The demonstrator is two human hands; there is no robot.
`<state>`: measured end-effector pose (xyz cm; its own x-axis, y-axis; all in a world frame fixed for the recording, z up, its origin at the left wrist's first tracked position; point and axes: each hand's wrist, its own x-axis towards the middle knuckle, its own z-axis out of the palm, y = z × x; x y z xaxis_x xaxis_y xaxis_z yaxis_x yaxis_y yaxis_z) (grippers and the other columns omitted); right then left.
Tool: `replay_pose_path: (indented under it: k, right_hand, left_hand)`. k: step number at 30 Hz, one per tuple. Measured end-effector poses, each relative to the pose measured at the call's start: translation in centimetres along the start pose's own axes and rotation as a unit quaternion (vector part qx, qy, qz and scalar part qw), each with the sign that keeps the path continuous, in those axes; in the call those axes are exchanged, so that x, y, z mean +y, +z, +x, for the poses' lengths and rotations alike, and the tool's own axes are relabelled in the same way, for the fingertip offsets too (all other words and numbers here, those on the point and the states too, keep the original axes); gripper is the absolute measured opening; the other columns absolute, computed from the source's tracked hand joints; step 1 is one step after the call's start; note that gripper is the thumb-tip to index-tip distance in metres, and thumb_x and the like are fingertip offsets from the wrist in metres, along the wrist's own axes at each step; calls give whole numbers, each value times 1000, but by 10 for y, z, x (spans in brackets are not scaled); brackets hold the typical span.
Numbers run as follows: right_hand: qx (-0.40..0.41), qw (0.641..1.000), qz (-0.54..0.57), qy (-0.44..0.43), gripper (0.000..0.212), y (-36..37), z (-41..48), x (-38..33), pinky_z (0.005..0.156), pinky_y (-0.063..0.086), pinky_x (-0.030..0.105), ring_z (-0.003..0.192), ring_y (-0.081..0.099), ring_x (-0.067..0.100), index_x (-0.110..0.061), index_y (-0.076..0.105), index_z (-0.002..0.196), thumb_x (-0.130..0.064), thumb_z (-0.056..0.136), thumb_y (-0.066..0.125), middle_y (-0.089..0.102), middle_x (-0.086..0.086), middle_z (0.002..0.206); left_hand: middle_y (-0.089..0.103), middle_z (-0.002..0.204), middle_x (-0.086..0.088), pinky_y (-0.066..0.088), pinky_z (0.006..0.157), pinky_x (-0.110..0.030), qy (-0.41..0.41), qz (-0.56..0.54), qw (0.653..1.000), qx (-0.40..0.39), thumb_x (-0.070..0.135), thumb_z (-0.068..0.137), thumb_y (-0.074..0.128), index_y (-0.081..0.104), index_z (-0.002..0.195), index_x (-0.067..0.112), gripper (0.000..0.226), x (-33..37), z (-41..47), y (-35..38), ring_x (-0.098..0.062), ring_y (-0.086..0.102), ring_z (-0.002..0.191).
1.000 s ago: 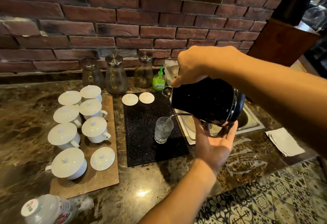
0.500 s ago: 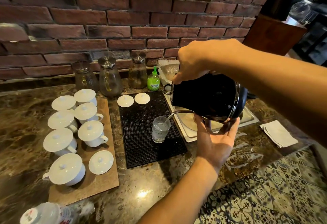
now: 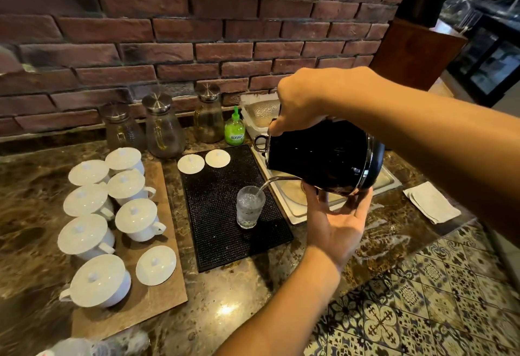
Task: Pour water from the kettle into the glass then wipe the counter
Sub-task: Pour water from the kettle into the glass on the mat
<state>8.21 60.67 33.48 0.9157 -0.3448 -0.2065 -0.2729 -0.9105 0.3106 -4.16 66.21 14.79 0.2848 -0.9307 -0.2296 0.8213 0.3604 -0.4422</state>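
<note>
A black kettle (image 3: 323, 155) is tipped to the left, its thin spout over a clear glass (image 3: 250, 207) that stands on a black mat (image 3: 213, 231). A stream of water runs from the spout into the glass, which is mostly full. My right hand (image 3: 309, 99) grips the kettle's handle from above. My left hand (image 3: 334, 220) cups the kettle's underside with the palm up. A folded white cloth (image 3: 432, 202) lies on the marble counter (image 3: 253, 293) to the right.
A small sink (image 3: 389, 179) sits under the kettle. Several lidded white cups (image 3: 84, 237) stand on a wooden board at left. Three glass carafes (image 3: 163, 127) and a green soap bottle (image 3: 234, 127) line the brick wall. Two white lids (image 3: 204, 160) rest on the mat's far end.
The kettle keeps pouring and the water in the glass has risen. My view has shifted slightly; both hands hold their places on the kettle.
</note>
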Motion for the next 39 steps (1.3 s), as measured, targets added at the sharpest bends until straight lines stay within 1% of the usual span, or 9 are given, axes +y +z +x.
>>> replay_pose_path:
  k: [7, 14, 17, 24, 27, 30, 34, 37, 39]
  right_hand:
    - [6, 1000, 10, -2, 60, 4, 1, 0, 59, 47, 34, 68, 63, 25, -15, 62, 77, -75, 76, 64, 67, 6, 78]
    - [29, 999, 24, -2, 59, 19, -2, -1, 72, 53, 40, 63, 53, 25, -18, 47, 65, -73, 75, 65, 49, -2, 68]
    - [42, 997, 59, -22, 58, 46, -10, 3, 58, 40, 30, 59, 47, 22, -20, 42, 62, -67, 83, 68, 42, -3, 63]
    - [78, 972, 219, 17, 60, 145, -46, 26, 46, 31, 30, 50, 51, 20, -20, 44, 51, -65, 86, 62, 48, -3, 50]
    - [99, 960, 254, 57, 70, 187, -64, 34, 52, 46, 38, 55, 59, 26, -11, 52, 58, -77, 80, 45, 56, 5, 55]
    - [140, 922, 351, 86, 73, 225, -83, 41, 52, 43, 34, 52, 57, 20, -9, 55, 61, -80, 77, 41, 60, 6, 56]
    - [204, 866, 435, 140, 74, 271, -103, 48, 52, 41, 38, 51, 59, 23, -4, 58, 59, -74, 79, 47, 61, 8, 52]
    - [244, 826, 484, 156, 62, 295, -112, 52, 51, 29, 37, 42, 37, 13, -20, 34, 48, -70, 82, 51, 36, -4, 41]
    - [273, 787, 528, 166, 58, 307, -117, 59, 52, 29, 38, 43, 33, 8, -26, 32, 46, -64, 84, 55, 32, -7, 40]
  left_hand:
    - [55, 135, -41, 42, 111, -66, 2, 9, 1000, 14, 28, 72, 93, 78, 114, 6, 49, 5, 0, -6, -59, 51, 129]
    - [56, 133, -40, 56, 89, -69, -5, 13, 1000, 28, 32, 72, 92, 78, 116, 9, 51, 12, 6, -22, -62, 60, 108]
    - [62, 127, -38, 57, 82, -70, -10, 16, 998, 65, 30, 70, 91, 78, 115, 3, 54, 20, 10, -42, -60, 55, 114]
    - [69, 132, -23, 43, 115, -52, 30, 202, 967, 153, 44, 92, 68, 73, 126, 8, 50, 53, 18, -98, -42, 56, 132]
    - [71, 129, -24, 41, 116, -49, 28, 227, 961, 156, 43, 97, 63, 70, 128, 7, 49, 67, 19, -116, -40, 57, 131]
    - [73, 120, -28, 41, 117, -52, 26, 229, 955, 186, 37, 92, 69, 68, 124, 0, 49, 76, 19, -127, -41, 61, 124]
    - [69, 128, -29, 43, 116, -50, 47, 288, 928, 230, 31, 82, 76, 64, 130, -4, 60, 82, 23, -136, -40, 62, 124]
    - [62, 142, -21, 44, 115, -48, 96, 333, 910, 227, 29, 84, 76, 59, 142, 9, 64, 85, 31, -134, -35, 59, 130]
    - [64, 143, -16, 50, 108, -46, 130, 382, 891, 208, 27, 74, 80, 58, 145, 23, 75, 84, 36, -125, -32, 61, 128]
